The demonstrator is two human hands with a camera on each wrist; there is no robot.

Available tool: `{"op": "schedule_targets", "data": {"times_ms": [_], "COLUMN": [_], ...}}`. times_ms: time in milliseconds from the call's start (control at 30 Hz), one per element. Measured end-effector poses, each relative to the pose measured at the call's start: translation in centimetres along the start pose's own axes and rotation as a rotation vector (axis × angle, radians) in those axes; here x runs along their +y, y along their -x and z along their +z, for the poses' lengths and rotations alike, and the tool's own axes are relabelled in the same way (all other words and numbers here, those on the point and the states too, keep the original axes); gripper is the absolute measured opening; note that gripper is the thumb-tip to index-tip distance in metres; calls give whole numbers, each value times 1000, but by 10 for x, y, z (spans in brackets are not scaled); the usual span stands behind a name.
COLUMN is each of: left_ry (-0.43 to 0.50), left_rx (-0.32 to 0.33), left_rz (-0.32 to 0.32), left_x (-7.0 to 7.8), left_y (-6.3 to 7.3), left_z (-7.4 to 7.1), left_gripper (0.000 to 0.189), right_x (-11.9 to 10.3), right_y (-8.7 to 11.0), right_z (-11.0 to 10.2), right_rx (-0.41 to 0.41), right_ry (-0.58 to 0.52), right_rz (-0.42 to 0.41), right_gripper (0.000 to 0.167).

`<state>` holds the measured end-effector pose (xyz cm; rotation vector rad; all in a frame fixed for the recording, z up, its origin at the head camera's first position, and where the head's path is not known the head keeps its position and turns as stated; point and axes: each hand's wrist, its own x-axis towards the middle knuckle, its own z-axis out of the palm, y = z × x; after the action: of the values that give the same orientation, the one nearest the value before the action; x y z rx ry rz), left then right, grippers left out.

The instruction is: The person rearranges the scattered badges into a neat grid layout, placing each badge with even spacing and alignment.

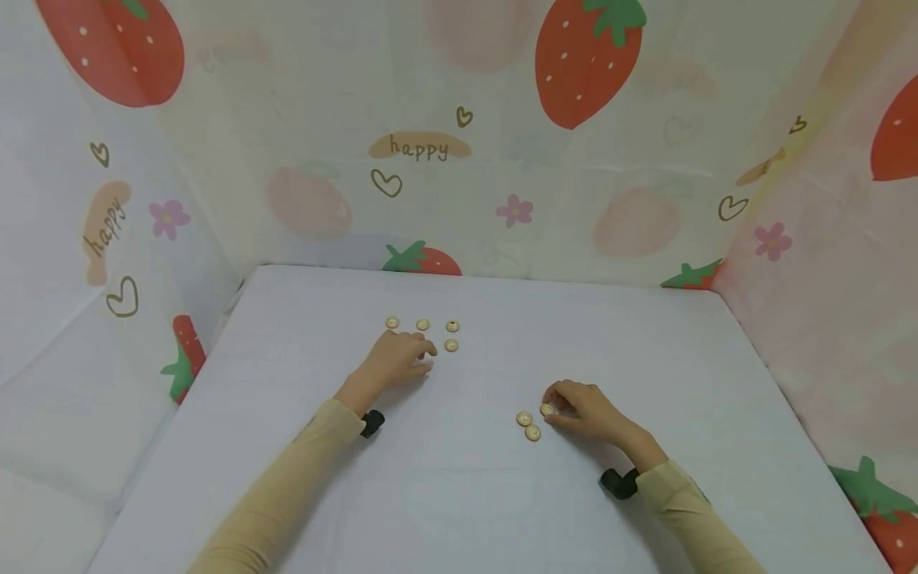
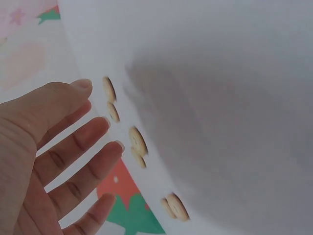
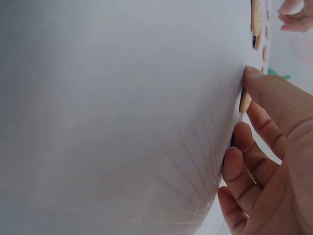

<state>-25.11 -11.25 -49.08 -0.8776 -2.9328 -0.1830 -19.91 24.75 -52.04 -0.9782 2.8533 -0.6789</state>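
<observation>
Several small round beige discs, marked on top, lie flat on the white table. My left hand (image 1: pixel 393 357) hovers just in front of the far group, its fingers loosely spread and holding nothing. That group has three discs in a row, such as the middle disc (image 1: pixel 423 324), and another disc (image 1: pixel 451 345) before the right end. In the left wrist view, my fingertips stay apart from the discs (image 2: pixel 138 140). My right hand (image 1: pixel 588 410) pinches a disc (image 1: pixel 547 409) between thumb and fingers at the tabletop. Close by on its left lie two discs (image 1: pixel 524 418) (image 1: pixel 533 433), touching or nearly so.
The white-covered table (image 1: pixel 430 510) reaches back to a hanging cloth (image 1: pixel 459 215) printed with strawberries, hearts and "happy". Similar cloth hangs along the left and right sides. A black wrist camera (image 1: pixel 618 483) sits on the right wrist, another (image 1: pixel 372 423) on the left.
</observation>
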Motion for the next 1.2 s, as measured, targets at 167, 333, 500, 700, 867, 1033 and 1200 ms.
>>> {"op": "schedule_targets", "data": {"times_ms": [167, 333, 500, 700, 867, 1033, 1200], "left_ry": [43, 50, 60, 66, 84, 103, 116], "left_rx": [-8, 1, -18, -43, -47, -62, -78], "left_rz": [36, 76, 121, 141, 185, 208, 231], "left_x": [18, 34, 52, 68, 80, 92, 103], "left_y": [-4, -8, -10, -13, -15, -16, -20], "left_z": [2, 7, 8, 12, 13, 14, 16], "left_gripper": [21, 21, 22, 22, 23, 24, 25], "right_x": [-1, 0, 1, -1, 0, -1, 0], "right_y": [0, 0, -1, -1, -1, -1, -2], "right_z": [-1, -1, 0, 0, 1, 1, 1], "right_rx": [-4, 3, -5, -2, 14, 15, 7], "right_ry": [0, -3, 8, 3, 7, -1, 4], "right_rz": [-7, -28, -20, -21, -19, -8, -2], "right_gripper": [20, 20, 20, 20, 20, 19, 20]}}
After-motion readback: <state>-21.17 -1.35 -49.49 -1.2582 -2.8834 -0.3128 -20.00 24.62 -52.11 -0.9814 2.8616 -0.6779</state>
